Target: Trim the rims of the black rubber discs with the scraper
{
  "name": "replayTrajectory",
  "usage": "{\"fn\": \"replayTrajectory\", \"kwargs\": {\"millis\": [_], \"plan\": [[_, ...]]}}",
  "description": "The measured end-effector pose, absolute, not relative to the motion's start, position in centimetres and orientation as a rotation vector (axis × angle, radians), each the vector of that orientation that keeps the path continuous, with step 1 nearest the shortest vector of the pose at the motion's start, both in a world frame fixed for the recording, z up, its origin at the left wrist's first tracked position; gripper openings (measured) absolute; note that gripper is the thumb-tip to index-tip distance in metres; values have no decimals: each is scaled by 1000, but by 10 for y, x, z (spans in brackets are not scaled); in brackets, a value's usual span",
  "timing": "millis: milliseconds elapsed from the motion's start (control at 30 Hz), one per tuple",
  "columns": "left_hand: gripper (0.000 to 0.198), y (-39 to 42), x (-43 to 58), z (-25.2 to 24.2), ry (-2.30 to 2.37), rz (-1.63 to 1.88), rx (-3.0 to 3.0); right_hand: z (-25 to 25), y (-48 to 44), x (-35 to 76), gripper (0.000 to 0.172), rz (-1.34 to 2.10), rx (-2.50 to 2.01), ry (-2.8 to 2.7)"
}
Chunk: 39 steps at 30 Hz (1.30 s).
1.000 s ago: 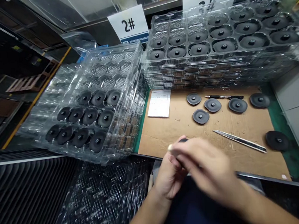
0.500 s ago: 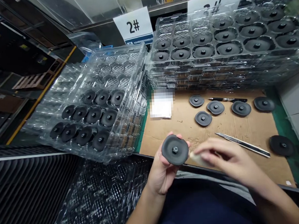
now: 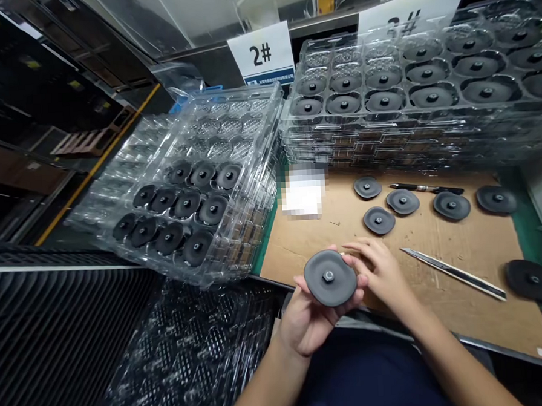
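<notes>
A black, rounded-square rubber disc (image 3: 318,285) with a hex nut at its centre rests face up in my left hand (image 3: 307,325), whose fingers wrap its rim from beneath. My right hand (image 3: 381,273) meets the disc's right rim, fingertips closed against the edge and part of them hidden behind it. No pale object shows in my right hand. Beyond my hands, several similar discs (image 3: 402,202) lie on the cardboard sheet (image 3: 309,243). A slim silver-and-black utility knife (image 3: 454,273) lies right of my right hand.
Stacked clear plastic trays (image 3: 263,218) stand at the left, their top tray partly filled with discs. Another tray stack (image 3: 362,134) lines the back. A black pen (image 3: 427,189) and a blurred white paper (image 3: 303,192) lie on the cardboard. Ribbed black trays (image 3: 64,335) are at lower left.
My right hand has moved in from the side to the disc's rim; the pale object in it before is out of sight. The disc has turned slightly. My view has shifted a little left.
</notes>
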<state>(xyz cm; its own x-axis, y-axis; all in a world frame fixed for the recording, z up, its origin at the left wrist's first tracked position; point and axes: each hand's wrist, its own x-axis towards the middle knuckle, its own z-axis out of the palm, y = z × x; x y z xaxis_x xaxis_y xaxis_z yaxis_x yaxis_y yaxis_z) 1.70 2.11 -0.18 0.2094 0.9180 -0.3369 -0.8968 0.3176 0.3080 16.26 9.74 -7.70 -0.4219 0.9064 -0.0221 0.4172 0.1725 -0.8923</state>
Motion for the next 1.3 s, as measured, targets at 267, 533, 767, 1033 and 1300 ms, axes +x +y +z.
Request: {"fn": "replayTrajectory", "kwargs": {"millis": [267,533,767,1033,1300], "plan": [[52,21,13,-14,902,1401,757,-60,90,192,22,1349,-1284,-1882],[111,17,5,-15,1415,1074,1769,-46,75,211,22,1423,-1290,-1868],[112,16,10,-7,1415,1089,1722,-16,72,213,17,1454,-1165,-1679],[67,17,12,6,1414,956,1394,-11,74,194,22,1890,-1053,-1380],[29,-32,-23,-10,1807,888,1093,-47,92,168,22,2040,-1037,-1550]]}}
